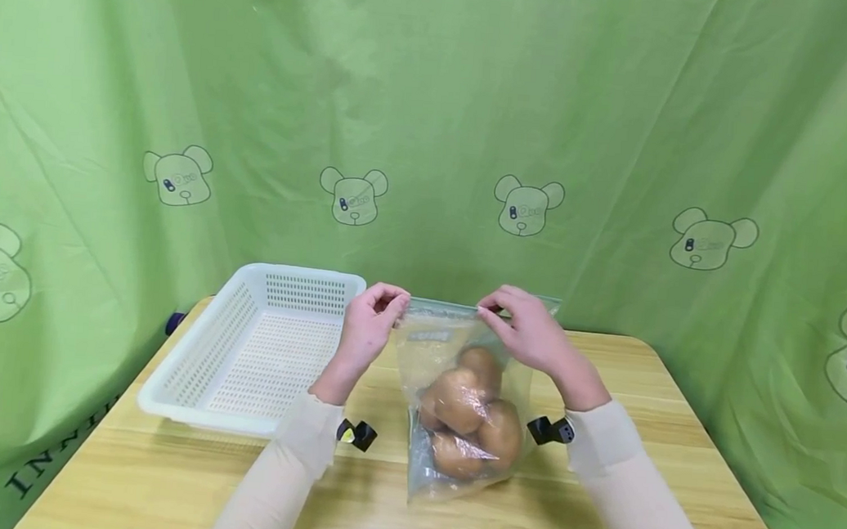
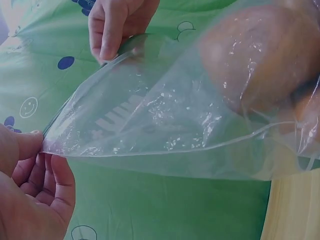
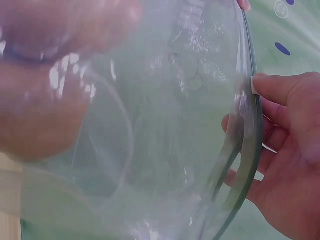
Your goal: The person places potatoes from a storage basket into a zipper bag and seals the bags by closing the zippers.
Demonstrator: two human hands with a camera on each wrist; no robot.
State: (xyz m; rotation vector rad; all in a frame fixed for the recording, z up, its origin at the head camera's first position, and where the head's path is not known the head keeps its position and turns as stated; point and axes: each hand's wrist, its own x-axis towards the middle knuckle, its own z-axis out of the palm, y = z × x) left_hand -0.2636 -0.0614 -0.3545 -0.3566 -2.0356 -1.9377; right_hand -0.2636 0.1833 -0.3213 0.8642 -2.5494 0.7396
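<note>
A clear zip bag (image 1: pixel 424 355) hangs upright above the table between both hands. Several smooth brown rounded pieces (image 1: pixel 462 398), perhaps bread rolls or potatoes, fill its lower part. My left hand (image 1: pixel 373 318) pinches the top left corner of the bag between thumb and fingers. Farther right along the same top edge, my right hand (image 1: pixel 529 329) pinches the green zip strip (image 3: pixel 258 120). In the right wrist view its thumb lies on the near side, and fingertips show through the plastic behind. Below that thumb, the two rims of the bag's mouth stand apart.
To the left of the bag, a white perforated plastic basket (image 1: pixel 192 355) sits on the wooden table (image 1: pixel 637 476). A green curtain with bear-head prints (image 1: pixel 433 126) hangs behind and at both sides. A small dark purple object (image 1: pixel 174 323) shows beyond the basket's left side.
</note>
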